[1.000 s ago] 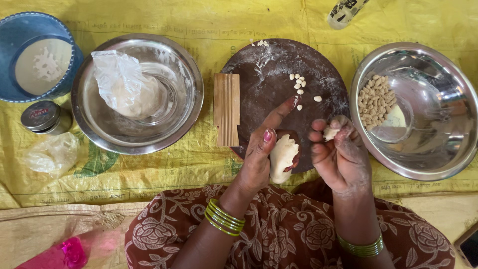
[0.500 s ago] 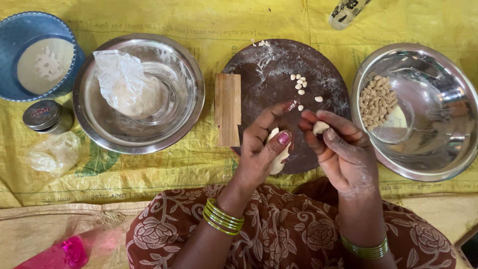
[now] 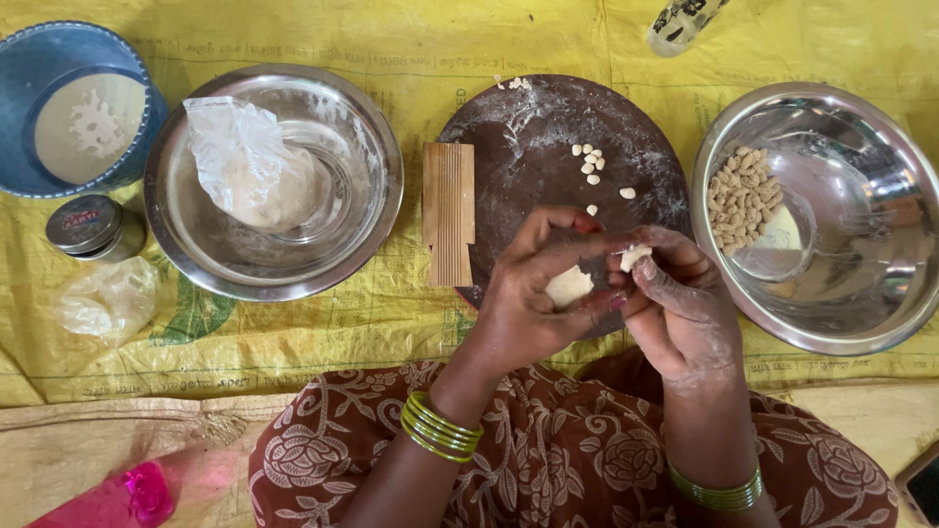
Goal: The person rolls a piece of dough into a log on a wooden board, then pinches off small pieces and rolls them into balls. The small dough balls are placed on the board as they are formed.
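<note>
Dough [image 3: 569,286] sits as a pale lump in the left hand [image 3: 533,293], fingers curled round it, just above the near edge of the floured round board [image 3: 528,147]. The right hand [image 3: 675,308] pinches a small piece [image 3: 634,257] between thumb and fingertips, close beside the lump. The step in hand looks like portioning; next the bit likely needs pulling clear. Other bits [image 3: 590,163] lie on the board, near the ridged wooden block [image 3: 449,212].

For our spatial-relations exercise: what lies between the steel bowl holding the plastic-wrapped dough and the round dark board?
In the head view, a small ridged wooden board lies between the steel bowl and the round dark board, on the yellow sheet, overlapping the round board's left edge.
</note>
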